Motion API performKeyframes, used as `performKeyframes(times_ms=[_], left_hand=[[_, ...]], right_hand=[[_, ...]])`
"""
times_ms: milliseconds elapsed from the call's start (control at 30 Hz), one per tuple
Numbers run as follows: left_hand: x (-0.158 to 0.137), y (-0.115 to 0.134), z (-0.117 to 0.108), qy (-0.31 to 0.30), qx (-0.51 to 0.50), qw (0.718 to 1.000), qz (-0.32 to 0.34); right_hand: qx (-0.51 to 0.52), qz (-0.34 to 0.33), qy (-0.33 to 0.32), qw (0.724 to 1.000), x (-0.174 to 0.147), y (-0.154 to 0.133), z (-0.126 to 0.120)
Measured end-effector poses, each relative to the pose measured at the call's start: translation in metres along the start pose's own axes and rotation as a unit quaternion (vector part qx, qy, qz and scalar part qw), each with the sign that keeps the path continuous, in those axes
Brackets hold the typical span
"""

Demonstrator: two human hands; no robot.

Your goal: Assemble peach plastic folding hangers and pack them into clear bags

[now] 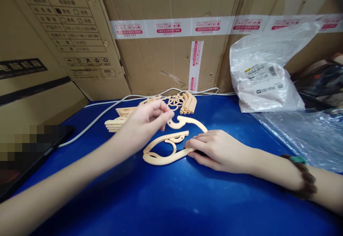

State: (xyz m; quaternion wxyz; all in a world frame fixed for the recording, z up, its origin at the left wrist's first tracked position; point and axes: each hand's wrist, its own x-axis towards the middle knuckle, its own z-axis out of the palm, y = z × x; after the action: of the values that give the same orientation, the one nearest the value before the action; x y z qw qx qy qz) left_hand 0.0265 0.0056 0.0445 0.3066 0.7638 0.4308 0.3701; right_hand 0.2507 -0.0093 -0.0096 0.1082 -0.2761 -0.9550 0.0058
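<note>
A beige plastic folding hanger (161,161), with curved arms and a ring-like hook between them, lies on the blue tabletop. At its right end, my right hand (218,150) rests on the table with its fingers closed on the tip of the lower arm. My left hand (150,119) is raised above and left of it, thumb and fingers pinched together. What that pinch holds, if anything, is hidden. Just right of the left fingertips lies a loose curved beige piece (193,121) with a hook-shaped end, its far tip close to my right hand.
Behind my left hand lie stacked beige arms (114,124), several ring hooks (174,101) and a bundle of curved pieces (189,103). A white cable (100,117) runs along the back. Cardboard boxes (160,60) wall the rear; a plastic bag (264,75) stands right, a dark device (50,153) left.
</note>
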Motion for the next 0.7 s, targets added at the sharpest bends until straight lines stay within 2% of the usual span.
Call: performKeyframes(times_ms=[33, 133, 267, 400, 567, 700], left_hand=[[-0.007, -0.006, 0.006, -0.021, -0.029, 0.999, -0.008], [-0.022, -0.022, 0.015, -0.028, -0.073, 0.996, -0.038], [-0.030, -0.032, 0.020, -0.019, -0.100, 0.994, -0.043], [-0.033, -0.035, 0.021, -0.011, -0.103, 0.994, -0.029], [-0.034, -0.038, 0.023, -0.018, -0.105, 0.994, -0.022], [-0.037, -0.037, 0.024, -0.059, -0.118, 0.991, -0.007]], right_hand=[[-0.004, 0.001, -0.001, 1.000, 0.000, 0.000, 0.000], [-0.010, -0.002, 0.003, 1.000, 0.001, -0.001, 0.001], [-0.052, -0.015, 0.031, 0.998, 0.003, -0.002, 0.004], [-0.106, -0.039, 0.113, 0.987, 0.003, -0.006, 0.004], [-0.131, -0.105, 0.227, 0.959, 0.000, -0.011, 0.000], [-0.160, -0.091, 0.264, 0.947, 0.000, -0.010, -0.001]])
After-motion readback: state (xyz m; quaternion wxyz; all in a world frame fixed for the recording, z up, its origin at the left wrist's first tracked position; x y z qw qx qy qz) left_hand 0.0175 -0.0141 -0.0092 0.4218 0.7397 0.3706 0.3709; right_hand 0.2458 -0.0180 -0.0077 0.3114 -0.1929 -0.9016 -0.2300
